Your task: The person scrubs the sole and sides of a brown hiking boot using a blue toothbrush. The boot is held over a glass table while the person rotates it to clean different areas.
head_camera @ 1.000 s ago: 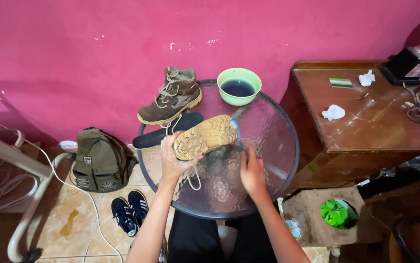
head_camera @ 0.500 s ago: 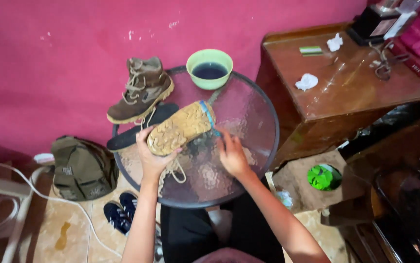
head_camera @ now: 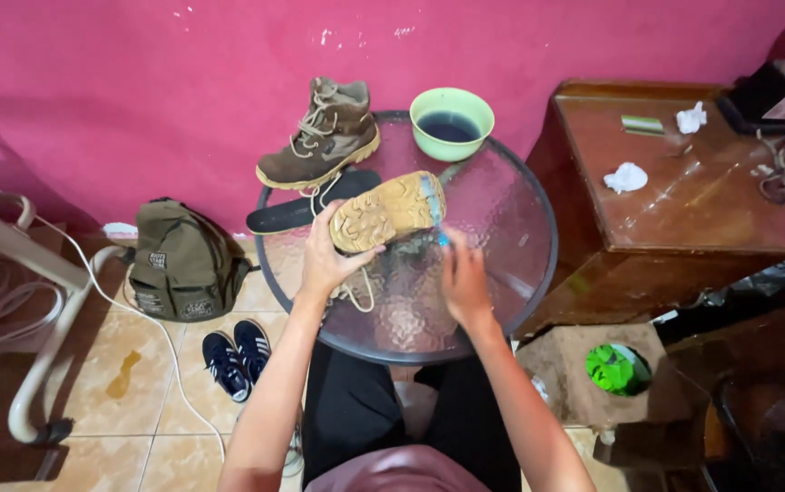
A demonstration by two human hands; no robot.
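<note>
Left hand (head_camera: 327, 262) clamped around an upturned tan boot (head_camera: 387, 211), sole up, over the round glass table (head_camera: 511, 219). Right hand (head_camera: 463, 278) closed on a small blue brush (head_camera: 439, 232) (mostly hidden) at the sole's 4 o'clock edge. Second boot (head_camera: 322, 137) at 11 o'clock, green bowl (head_camera: 452, 123) at 1.

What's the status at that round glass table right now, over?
Left hand grips tan boot, sole up. Right hand holds small blue brush against sole. Second brown boot, black insole, green bowl behind, clear.

Bright even indoor light, soft glare on glass tabletop (head_camera: 502, 228), dim lower corners, slight wide-angle edge distortion
</note>
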